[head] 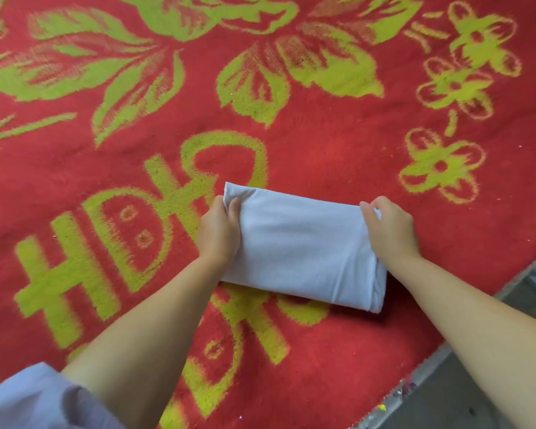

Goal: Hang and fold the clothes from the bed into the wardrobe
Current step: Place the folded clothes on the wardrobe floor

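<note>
- We see a folded white garment [304,246] lying flat on the red bed cover [338,150], near its lower right edge.
- Our left hand [218,232] pinches the garment's left end, fingers curled into the cloth.
- Our right hand [390,226] grips the right end, fingers curled likewise.
- Open cover stretches beyond and to the left; grey floor [464,397] begins just past the right edge.
- Large yellow-green characters and flowers pattern the cover; we cannot read them.

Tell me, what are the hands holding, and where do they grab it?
Both hands hold the folded white cloth on the red blanket. The left hand grips its left end, the right hand its right end.
</note>
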Motion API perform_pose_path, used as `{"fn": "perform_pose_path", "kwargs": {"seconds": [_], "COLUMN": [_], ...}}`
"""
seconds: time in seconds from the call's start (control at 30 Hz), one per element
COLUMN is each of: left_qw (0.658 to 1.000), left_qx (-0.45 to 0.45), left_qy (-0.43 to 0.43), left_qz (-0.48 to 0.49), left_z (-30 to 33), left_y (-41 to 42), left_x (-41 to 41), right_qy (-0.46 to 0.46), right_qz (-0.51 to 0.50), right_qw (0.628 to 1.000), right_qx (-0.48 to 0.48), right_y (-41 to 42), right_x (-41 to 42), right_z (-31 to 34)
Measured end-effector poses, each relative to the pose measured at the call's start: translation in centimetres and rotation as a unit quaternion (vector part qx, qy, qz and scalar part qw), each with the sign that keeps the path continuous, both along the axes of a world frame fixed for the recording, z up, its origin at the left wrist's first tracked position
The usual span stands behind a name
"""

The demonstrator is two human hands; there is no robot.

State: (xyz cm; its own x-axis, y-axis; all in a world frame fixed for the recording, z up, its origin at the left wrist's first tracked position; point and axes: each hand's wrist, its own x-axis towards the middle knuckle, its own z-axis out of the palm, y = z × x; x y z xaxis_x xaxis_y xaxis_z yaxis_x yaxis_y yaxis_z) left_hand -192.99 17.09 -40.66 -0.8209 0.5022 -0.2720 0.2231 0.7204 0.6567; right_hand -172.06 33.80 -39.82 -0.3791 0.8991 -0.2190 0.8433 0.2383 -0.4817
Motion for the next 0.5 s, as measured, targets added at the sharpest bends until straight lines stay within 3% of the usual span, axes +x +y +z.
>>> {"fn": "perform_pose_path", "kwargs": {"seconds": [0.13,0.2,0.23,0.3,0.37,0.4,0.43,0.5], "left_qw": [0.997,0.996,0.993,0.943,0.843,0.802,0.778,0.778], "left_qx": [-0.061,-0.053,-0.032,0.006,0.005,-0.016,-0.049,-0.139], "left_qy": [0.043,0.049,0.111,0.257,0.31,0.312,0.306,0.281], "left_qz": [0.029,0.044,-0.001,-0.211,-0.44,-0.509,-0.547,-0.545], "left_z": [-0.3,0.2,0.3,0.3,-0.6,-1.0,-1.5,-1.5], "left_y": [0.4,0.0,-0.5,-2.1,-4.2,-5.1,-5.6,-5.5], "left_x": [0.6,0.8,0.9,1.6,3.3,4.1,4.7,5.6], "right_qy": [-0.018,-0.034,-0.034,-0.046,-0.112,-0.155,-0.204,-0.259], "right_qz": [-0.045,-0.046,0.001,0.177,0.332,0.371,0.383,0.346], "right_qw": [0.999,0.997,0.994,0.969,0.918,0.9,0.892,0.899], "right_qx": [-0.008,0.059,0.106,0.168,0.183,0.167,0.124,0.074], "right_y": [0.2,-0.6,-1.3,-4.0,-8.0,-9.5,-10.6,-11.2], "right_x": [-0.6,-0.8,-0.7,-0.2,1.1,1.6,2.0,1.5], "right_z": [-0.3,0.4,0.9,1.6,1.0,0.6,0.0,-0.4]}}
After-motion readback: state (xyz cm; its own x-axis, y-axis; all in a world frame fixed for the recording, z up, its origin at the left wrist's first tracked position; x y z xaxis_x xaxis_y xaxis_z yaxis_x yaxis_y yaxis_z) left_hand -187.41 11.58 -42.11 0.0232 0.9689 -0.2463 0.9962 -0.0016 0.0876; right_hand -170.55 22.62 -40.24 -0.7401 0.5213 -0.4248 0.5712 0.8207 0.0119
